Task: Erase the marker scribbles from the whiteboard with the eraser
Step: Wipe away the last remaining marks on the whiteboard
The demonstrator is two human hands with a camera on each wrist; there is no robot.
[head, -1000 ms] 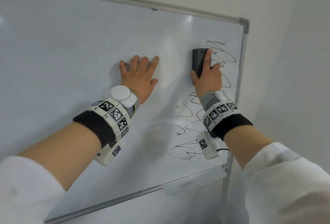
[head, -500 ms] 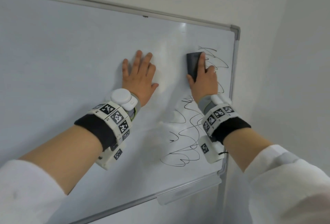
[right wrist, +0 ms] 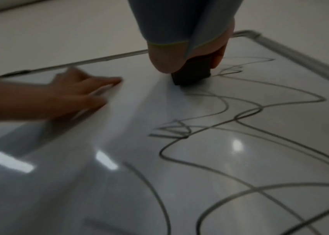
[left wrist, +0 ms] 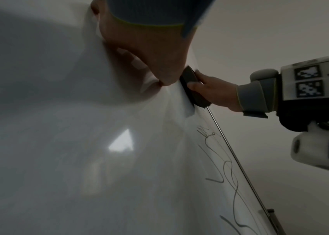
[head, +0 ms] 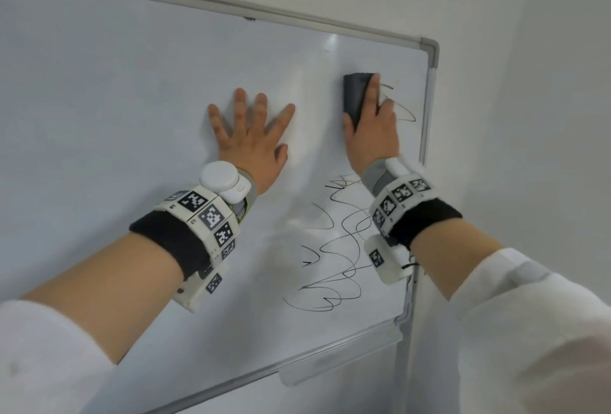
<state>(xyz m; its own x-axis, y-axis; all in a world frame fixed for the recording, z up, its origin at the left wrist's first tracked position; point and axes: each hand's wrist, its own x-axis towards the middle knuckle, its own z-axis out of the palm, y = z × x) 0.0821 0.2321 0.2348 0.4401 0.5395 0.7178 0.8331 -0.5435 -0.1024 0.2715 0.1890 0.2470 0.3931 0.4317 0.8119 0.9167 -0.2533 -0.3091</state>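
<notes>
The eraser (head: 355, 96) is dark and blocky, and it sits flat against the whiteboard (head: 132, 99), high up near the top right corner. The right hand (head: 372, 136) has its grip wrapped round it, thumb on one side and fingers on the other, and pushes it onto the board. A few thin marker scribbles (head: 401, 109) poke out just to the right of the eraser, close to the metal frame (head: 429, 50).

Lower down there is a much bigger tangle of black lines (head: 334, 261), looping all the way toward the bottom right of the board. None of that part looks wiped.

The left hand (head: 251, 139) lies flat on the board, well to the left of the eraser, fingers spread wide and holding nothing. I think it is there to keep the board steady.

So the wiping looks like it has only just begun at the top, with most of the job left. Next, I think the eraser needs to slide right over the small lines, then go down through the big tangle, pressed firmly and kept flat so no streaks stay.
</notes>
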